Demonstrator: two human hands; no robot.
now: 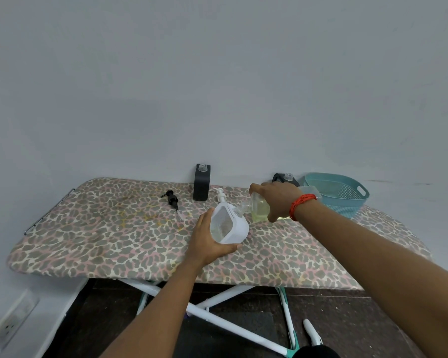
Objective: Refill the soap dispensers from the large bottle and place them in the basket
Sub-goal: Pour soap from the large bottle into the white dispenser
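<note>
1. At board [114, 228] centre: left hand [210, 244] wraps white dispenser [230, 226], tilting its mouth toward 2 o'clock, likely to catch soap.
2. Right hand [277, 200] clamps large bottle [259, 209], neck tipped in.
3. Basket [339, 195] stands at 2 o'clock.

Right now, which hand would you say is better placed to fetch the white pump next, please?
Probably the right hand: its large bottle can be set down, and the white pump lies just beside it, while the left hand must steady the tilted white dispenser.

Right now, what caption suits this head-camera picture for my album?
The right hand tips the large bottle into a white dispenser held by the left hand at a leopard-print board.
</note>
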